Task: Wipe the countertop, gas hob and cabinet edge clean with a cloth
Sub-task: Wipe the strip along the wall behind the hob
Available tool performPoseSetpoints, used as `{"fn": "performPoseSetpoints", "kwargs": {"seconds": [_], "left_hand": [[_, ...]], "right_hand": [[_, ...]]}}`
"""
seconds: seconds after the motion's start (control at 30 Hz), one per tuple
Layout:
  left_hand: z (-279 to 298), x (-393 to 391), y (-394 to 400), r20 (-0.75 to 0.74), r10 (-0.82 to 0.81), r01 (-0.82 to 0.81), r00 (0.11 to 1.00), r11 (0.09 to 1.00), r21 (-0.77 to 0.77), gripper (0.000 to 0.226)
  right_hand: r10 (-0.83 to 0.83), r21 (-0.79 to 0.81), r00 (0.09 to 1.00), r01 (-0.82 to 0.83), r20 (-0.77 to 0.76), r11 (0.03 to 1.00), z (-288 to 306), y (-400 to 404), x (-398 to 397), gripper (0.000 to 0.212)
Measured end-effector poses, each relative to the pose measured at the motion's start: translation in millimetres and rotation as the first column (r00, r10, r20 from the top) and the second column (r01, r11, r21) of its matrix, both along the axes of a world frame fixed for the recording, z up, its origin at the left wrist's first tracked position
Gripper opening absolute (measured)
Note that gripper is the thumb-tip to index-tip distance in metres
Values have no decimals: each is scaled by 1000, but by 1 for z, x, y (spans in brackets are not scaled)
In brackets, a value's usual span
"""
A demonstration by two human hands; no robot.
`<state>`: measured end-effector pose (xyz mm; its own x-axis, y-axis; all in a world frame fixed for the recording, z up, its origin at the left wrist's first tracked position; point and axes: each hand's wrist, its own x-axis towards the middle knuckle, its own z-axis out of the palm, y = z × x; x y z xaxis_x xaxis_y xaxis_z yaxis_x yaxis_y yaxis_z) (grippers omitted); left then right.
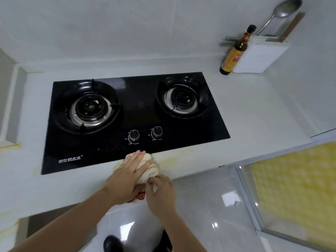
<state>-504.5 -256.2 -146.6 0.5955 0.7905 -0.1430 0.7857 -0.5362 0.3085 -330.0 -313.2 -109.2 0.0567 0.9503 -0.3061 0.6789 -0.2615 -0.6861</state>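
Observation:
A bunched white cloth (148,167) with a red print lies on the pale countertop (254,106), right at the front edge of the black glass gas hob (140,106). My left hand (127,177) presses flat on top of the cloth, fingers stretched toward the hob. At the counter's front edge my right hand (161,193) pinches the cloth's near end. The hob has two burners and two knobs (134,134). Yellowish smears mark the countertop just right of the cloth.
A brown sauce bottle (234,53) stands beside a white utensil holder (260,55) with a ladle at the back right. A window recess is at the far left. Below the counter are a glossy tiled floor (209,206), a glass door (291,188) and my dark shoe (112,243).

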Motion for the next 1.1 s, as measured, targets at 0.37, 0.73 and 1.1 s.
{"fn": "performPoseSetpoints", "kwargs": {"seconds": [0.37,0.73,1.1], "left_hand": [[1,232,57,-74,-83,85,994,996,29,81],[8,333,86,-133,-124,132,983,990,56,83],[3,354,108,-119,-110,115,987,993,36,78]], "right_hand": [[-345,18,938,345,32,938,6,37,184,21],[-442,53,897,441,18,896,-4,54,253,23],[-485,99,875,483,0,870,-11,78,267,27]]}}
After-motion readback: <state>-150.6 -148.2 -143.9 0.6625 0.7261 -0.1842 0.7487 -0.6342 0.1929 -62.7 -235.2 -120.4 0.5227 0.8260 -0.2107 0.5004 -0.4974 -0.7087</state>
